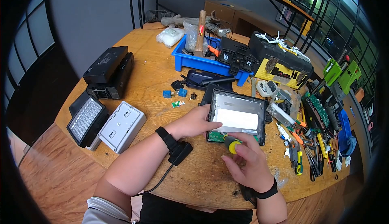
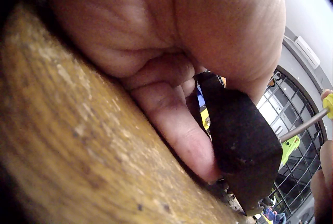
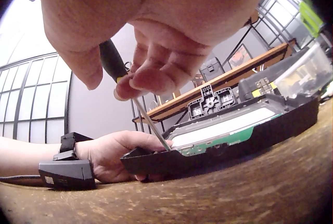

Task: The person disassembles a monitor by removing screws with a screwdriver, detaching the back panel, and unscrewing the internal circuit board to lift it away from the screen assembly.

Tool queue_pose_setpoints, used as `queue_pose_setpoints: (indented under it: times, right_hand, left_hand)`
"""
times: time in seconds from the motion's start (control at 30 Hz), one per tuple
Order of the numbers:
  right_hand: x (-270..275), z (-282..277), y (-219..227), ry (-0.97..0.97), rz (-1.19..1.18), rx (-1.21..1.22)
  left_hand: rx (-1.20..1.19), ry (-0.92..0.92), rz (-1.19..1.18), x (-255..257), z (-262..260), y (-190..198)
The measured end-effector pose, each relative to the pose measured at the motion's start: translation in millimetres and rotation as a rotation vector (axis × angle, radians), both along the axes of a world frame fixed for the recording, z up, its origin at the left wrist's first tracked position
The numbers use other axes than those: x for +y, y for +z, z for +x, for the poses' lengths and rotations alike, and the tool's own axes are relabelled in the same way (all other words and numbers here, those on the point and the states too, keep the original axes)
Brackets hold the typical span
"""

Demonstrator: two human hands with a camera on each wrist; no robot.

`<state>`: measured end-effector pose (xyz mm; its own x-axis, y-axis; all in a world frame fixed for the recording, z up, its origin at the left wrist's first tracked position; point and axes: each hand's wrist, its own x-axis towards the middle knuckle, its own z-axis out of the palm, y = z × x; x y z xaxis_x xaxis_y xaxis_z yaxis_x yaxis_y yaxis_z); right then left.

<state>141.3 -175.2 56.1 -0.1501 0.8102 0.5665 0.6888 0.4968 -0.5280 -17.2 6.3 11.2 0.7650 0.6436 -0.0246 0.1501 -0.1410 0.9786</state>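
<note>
My left hand (image 1: 193,123) grips the left edge of a black-framed display unit (image 1: 237,98), thumb on top and fingers beneath, as the left wrist view also shows. The unit has a silver metal back, a white panel and a green circuit board (image 1: 216,136) along its near edge. My right hand (image 1: 253,165) holds a screwdriver (image 1: 233,144) with a yellow and dark handle. In the right wrist view the screwdriver's shaft (image 3: 151,122) slants down, its tip at the frame's edge beside the green board and close to my left thumb.
A blue tray (image 1: 196,63) with a hammer (image 1: 201,31) stands behind the unit, beside a black and yellow toolbox (image 1: 279,62). Many hand tools lie at the right. White and black housings (image 1: 122,127) sit at the left, with small blue parts (image 1: 182,93) between.
</note>
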Motion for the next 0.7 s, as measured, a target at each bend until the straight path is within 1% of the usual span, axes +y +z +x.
queue_pose_setpoints:
  times: [0.7]
  right_hand:
    - [0.7, 0.0, -1.5, 0.002, 0.013, 0.019]
  left_hand:
    - [-0.011, -0.008, -0.007, -1.1, 0.1, 2.2]
